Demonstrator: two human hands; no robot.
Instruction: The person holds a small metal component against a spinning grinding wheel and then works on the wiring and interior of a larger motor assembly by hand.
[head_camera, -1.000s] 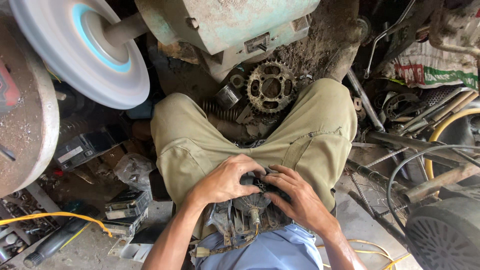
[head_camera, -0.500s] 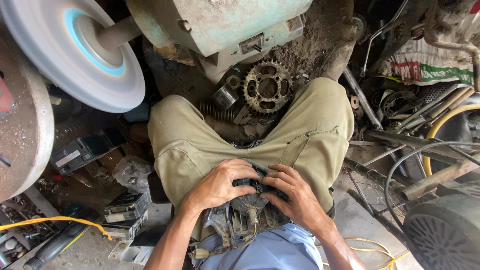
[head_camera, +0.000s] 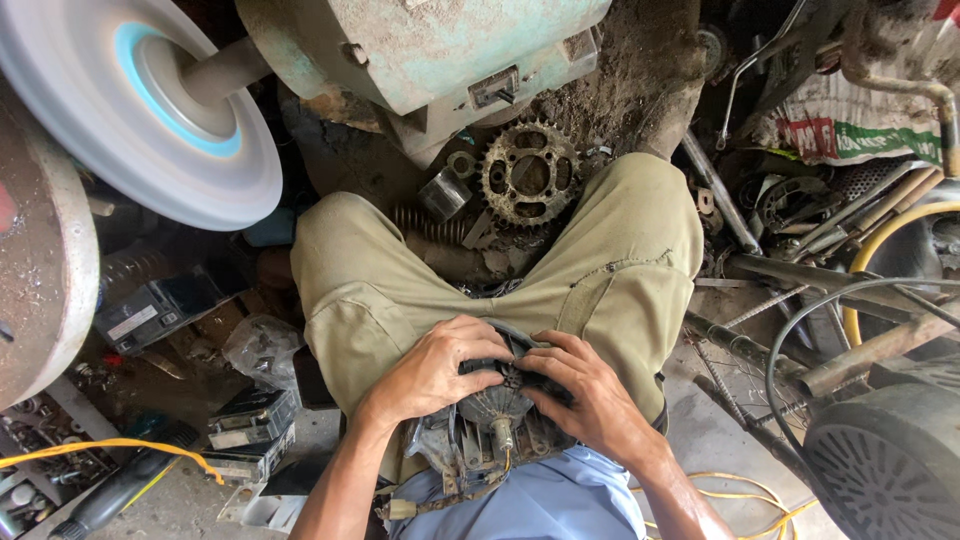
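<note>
Left hand (head_camera: 432, 372) and right hand (head_camera: 590, 398): both clasped, fingers curled, around one grimy grey metal motor part with a ribbed round housing and a short central shaft (head_camera: 497, 412), which rests in the lap on olive-khaki trousers (head_camera: 380, 290), the hands pressing it from either side with fingertips nearly meeting over its top. Beyond the knuckles lie a rusty toothed steel sprocket (head_camera: 530, 173) and a pale green cast-metal machine body (head_camera: 420, 45); far left of the left hand, a white disc-shaped wheel with a blue ring (head_camera: 140, 110). Near the right forearm, a yellow cable (head_camera: 745, 505) on the concrete floor.
</note>
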